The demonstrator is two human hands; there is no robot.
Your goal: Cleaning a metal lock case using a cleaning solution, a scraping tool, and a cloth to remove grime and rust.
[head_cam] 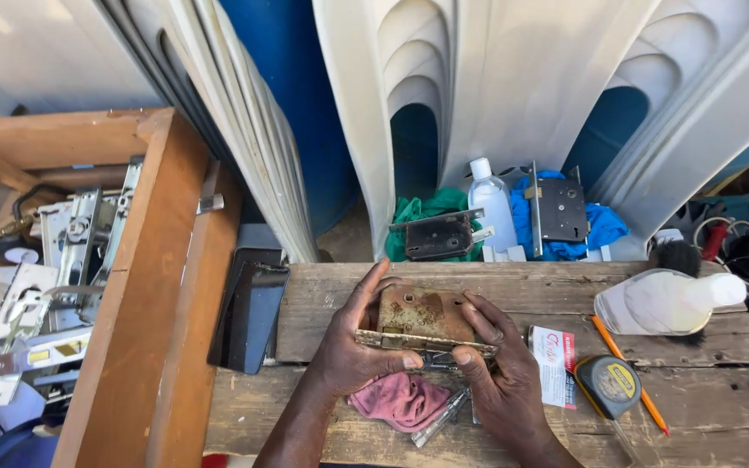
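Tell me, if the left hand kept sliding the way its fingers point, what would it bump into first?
The left hand points up and away across the wooden bench, beside the rusty lock it holds. The bare plank looks free; past the edge, probably the green cloth, though depth is unclear.

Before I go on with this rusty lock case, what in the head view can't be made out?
- Lock case front edge and underside: covered by left hand and right hand.
- Clear tool under the hands: kind unclear, partly hidden by the pink rag.
- Tape measure blade: cut off by the bottom edge.
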